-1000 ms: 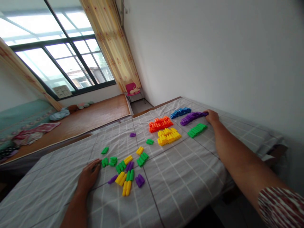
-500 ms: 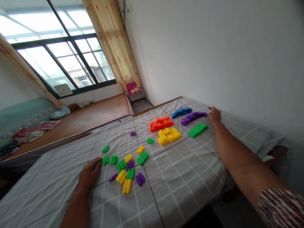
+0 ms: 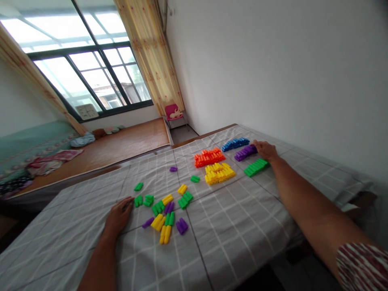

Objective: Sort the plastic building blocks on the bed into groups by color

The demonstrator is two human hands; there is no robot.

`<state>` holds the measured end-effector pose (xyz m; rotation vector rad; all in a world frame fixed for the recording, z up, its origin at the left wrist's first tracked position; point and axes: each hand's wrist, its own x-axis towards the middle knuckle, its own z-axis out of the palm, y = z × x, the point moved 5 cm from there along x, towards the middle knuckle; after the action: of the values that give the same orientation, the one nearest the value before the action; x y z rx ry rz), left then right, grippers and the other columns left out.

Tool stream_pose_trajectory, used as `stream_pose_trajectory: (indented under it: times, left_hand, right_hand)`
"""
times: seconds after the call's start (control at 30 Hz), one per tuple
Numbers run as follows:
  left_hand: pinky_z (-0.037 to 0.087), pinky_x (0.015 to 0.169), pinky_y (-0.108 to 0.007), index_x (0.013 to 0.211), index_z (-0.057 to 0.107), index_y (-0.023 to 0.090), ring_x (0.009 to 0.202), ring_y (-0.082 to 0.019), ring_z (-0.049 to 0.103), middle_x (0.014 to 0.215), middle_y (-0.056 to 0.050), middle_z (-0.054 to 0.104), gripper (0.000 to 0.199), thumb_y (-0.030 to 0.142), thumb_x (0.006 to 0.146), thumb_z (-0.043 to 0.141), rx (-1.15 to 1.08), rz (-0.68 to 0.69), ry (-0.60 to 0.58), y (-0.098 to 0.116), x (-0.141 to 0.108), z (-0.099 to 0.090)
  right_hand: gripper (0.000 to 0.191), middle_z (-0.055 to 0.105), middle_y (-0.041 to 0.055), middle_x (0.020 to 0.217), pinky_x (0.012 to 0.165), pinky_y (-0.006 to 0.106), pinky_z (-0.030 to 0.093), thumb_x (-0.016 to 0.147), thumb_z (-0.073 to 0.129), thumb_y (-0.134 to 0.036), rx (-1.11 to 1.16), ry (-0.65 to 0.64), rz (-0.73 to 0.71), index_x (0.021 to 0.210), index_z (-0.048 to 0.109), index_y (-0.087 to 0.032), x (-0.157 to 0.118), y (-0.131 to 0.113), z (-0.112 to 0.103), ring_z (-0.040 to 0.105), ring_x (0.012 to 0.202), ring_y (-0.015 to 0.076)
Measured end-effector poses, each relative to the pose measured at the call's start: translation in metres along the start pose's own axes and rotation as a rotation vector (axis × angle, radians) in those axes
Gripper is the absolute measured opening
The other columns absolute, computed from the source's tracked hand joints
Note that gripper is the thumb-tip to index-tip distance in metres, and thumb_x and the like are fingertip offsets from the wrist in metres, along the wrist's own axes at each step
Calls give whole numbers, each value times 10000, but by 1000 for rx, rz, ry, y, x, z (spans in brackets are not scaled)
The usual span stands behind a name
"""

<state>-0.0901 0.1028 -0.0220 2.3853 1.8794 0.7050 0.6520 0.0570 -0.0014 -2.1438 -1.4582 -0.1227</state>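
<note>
My right hand (image 3: 266,150) is at the right end of a row of purple plastic blocks (image 3: 245,152), its fingers closed round that end. What lies inside the fingers is partly hidden. In front of this hand is a row of green blocks (image 3: 256,167), and behind the purple row a pile of blue blocks (image 3: 235,144). My left hand (image 3: 119,212) rests on the cloth with fingers stretched out, the tips beside a small green block (image 3: 138,201). Loose green, yellow (image 3: 158,222) and purple blocks (image 3: 182,226) lie scattered to its right.
A pile of orange blocks (image 3: 209,157) and a pile of yellow blocks (image 3: 220,173) stand mid-table. The checked grey cloth (image 3: 145,266) has folds. Beyond the table are a low bed platform (image 3: 133,135), a pink chair (image 3: 172,109) and the white wall (image 3: 273,68).
My right hand has moved left along the purple row, and less of that row shows. The left hand stays by the green blocks. The whole view has shifted slightly.
</note>
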Motion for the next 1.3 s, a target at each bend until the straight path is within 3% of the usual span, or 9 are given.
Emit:
stream_pose_trajectory:
  times: [0.57,0.73,0.83,0.93,1.03,1.13,1.23,1.3]
  left_hand:
    - [479,983,-367,1028,710,224,1104,-245,625,1174,-58,686,439,495,809,444,-10,-1,10,-4,2,2]
    - [457,1001,-377,1052,699,225,1131,-243,605,1197,-60,674,422,472,824,445,-15,-33,4,-1,-1,1]
    - [437,1018,-365,1075,693,199,1146,-234,592,1208,-80,665,434,444,838,425,-26,-21,1,9,-5,0]
    - [428,1025,-356,1071,698,195,1141,-228,593,1198,-79,671,404,391,837,434,-42,-5,15,16,-7,-1]
    - [426,1024,-343,1062,706,193,1132,-221,596,1179,-81,679,369,333,842,445,-55,1,44,19,-8,0]
    - [416,1031,-348,1066,707,200,1133,-215,593,1181,-80,678,342,269,837,463,-52,0,50,20,-9,3]
    - [409,1035,-356,1067,711,200,1131,-219,589,1182,-86,677,327,243,842,477,-54,-9,49,22,-11,4]
    - [405,1036,-359,1059,717,196,1123,-226,592,1178,-91,678,316,241,842,491,-65,-15,50,24,-12,3]
  right_hand:
    - [631,723,77,1022,899,407,426,958,190,-532,49,89,65,942,750,-242,-2,7,-11,613,1044,265]
    - [629,724,79,979,849,362,451,975,156,-463,118,233,102,998,734,-218,-5,11,-19,628,992,245]
    - [583,706,105,1008,861,381,444,984,152,-382,144,333,68,1064,695,-187,-11,-1,-32,614,992,257]
    - [559,683,130,1041,921,410,412,988,138,-352,166,404,-86,1113,653,-175,-16,-44,-47,576,1043,289]
    - [508,672,115,1044,931,391,425,987,168,-357,248,340,-334,1098,635,-190,-27,-119,-52,589,1003,260]
    - [381,671,84,1070,911,361,457,964,306,-358,328,107,-627,1072,643,-217,-57,-212,-36,607,1002,224]
    - [307,681,69,1063,868,344,483,926,436,-339,325,-218,-946,1122,649,-236,-104,-299,-2,623,983,217]
    - [303,676,67,1099,877,340,479,907,487,-298,278,-371,-1104,1162,640,-242,-130,-343,22,618,1009,218]
